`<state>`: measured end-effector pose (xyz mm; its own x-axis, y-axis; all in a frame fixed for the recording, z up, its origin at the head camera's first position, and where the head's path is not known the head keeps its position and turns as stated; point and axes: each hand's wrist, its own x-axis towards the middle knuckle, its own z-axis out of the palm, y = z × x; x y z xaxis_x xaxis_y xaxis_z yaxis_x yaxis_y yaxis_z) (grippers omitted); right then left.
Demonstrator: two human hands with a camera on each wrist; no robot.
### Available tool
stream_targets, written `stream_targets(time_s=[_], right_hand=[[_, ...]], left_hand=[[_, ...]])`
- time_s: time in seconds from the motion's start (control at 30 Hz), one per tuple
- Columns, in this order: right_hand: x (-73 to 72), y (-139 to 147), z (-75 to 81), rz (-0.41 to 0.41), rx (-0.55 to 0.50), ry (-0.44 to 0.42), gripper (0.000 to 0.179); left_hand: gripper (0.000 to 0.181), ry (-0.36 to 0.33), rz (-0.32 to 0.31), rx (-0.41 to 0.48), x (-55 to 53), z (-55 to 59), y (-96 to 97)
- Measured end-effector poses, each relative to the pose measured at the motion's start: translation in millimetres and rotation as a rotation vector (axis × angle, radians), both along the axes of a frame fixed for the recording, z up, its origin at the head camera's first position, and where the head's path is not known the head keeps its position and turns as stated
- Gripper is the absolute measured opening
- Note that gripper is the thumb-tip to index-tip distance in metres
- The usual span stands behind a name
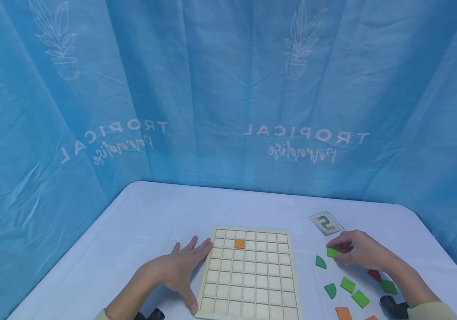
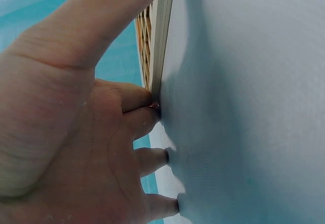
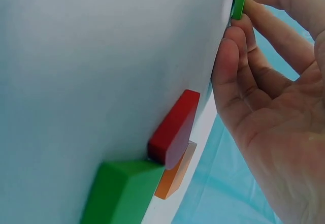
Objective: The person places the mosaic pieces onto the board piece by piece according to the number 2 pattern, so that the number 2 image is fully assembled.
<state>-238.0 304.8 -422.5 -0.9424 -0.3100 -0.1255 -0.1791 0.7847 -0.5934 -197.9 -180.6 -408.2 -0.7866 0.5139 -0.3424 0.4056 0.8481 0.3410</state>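
My left hand (image 1: 176, 269) lies at the left side of a pale wooden grid board (image 1: 249, 280), fingers spread. Its thumb touches the board's near left corner and the fingertips are at the left edge. A single orange square tile (image 1: 239, 243) sits in a cell near the board's far side. To the right of the board, my right hand (image 1: 358, 251) pinches a light green tile (image 1: 332, 252) between thumb and fingers, low over the table. In the right wrist view, the green tile (image 3: 238, 4) shows edge-on at the fingertips.
A small pattern card (image 1: 326, 223) lies beyond my right hand. Around that hand are quarter-round green pieces (image 1: 321, 262), light green tiles (image 1: 348, 284), a red piece (image 1: 375, 275), a darker green tile (image 1: 389, 286) and orange pieces (image 1: 343, 313). A blue curtain (image 1: 228, 98) hangs behind the table.
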Motion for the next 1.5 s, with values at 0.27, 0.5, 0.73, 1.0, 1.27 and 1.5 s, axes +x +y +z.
stream_targets(time_s=[0.27,0.5,0.73,1.0,1.27,1.5], right_hand=[[-2.6,-1.5,0.6,0.041,-0.031,0.026,0.035],[-7.9,-4.8,1.8,0.09,-0.045,0.062,0.034],[-12.9,-16.7,5.7,0.113,-0.035,0.084,0.032],[-16.2,-30.3,8.4,0.174,-0.071,0.117,0.03],[-19.5,-43.3,5.8,0.212,-0.119,0.177,0.029],[-20.8,-57.2,5.3,0.231,-0.12,0.208,0.029]], left_hand=[[0.143,-0.001,0.004,-0.001,1.5,2.4,0.3],[0.143,-0.002,0.0,0.002,1.3,1.6,1.2],[0.144,0.0,0.003,0.002,0.4,1.3,1.5],[0.144,0.0,0.001,0.002,0.6,1.4,1.7],[0.144,-0.001,0.007,0.005,1.6,1.4,1.8],[0.143,0.004,0.002,0.014,1.4,1.8,0.9]])
